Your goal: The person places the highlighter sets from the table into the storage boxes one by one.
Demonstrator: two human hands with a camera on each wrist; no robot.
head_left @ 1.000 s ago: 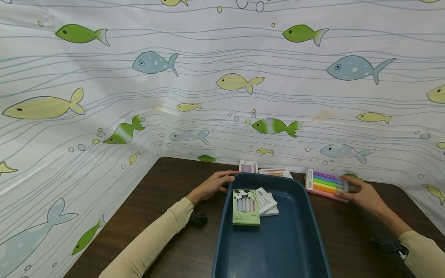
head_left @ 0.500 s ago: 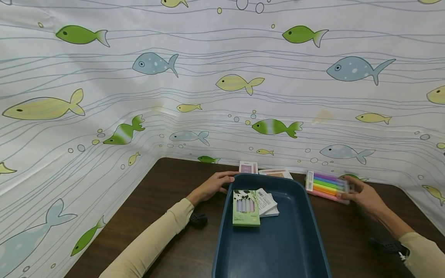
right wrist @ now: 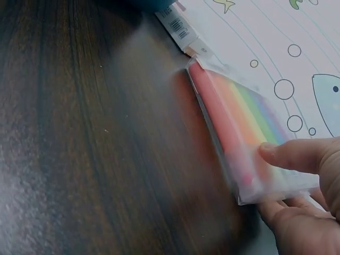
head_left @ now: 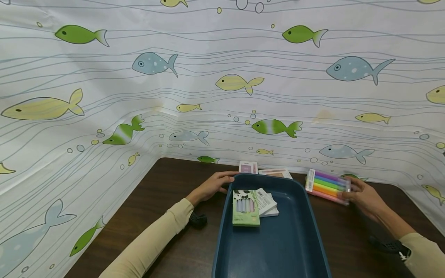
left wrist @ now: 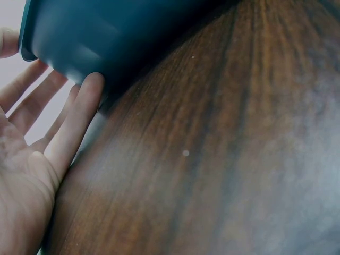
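In the head view my right hand (head_left: 365, 197) pinches the right end of a clear pack of rainbow-coloured markers (head_left: 325, 184) at the back right. The right wrist view has the thumb on top of the pack (right wrist: 234, 122) and the other fingers beneath its end. At the back left corner of a blue tray (head_left: 274, 251), my left hand (head_left: 210, 187) touches the wall and rim. Its fingers (left wrist: 77, 119) look straight against the tray's outer wall in the left wrist view. Inside the tray lie a green panda box of pens (head_left: 246, 216) and small white boxes (head_left: 265, 202).
Behind the tray, two flat boxes, one with a purple panel (head_left: 248, 167) and one with an orange panel (head_left: 278, 173), lie against the fish-patterned curtain (head_left: 194, 38). All of it stands on a dark wooden table (head_left: 174, 177).
The marker pack has shifted slightly to the right and turned a little at my right hand. My left hand and the tray have stayed in place.
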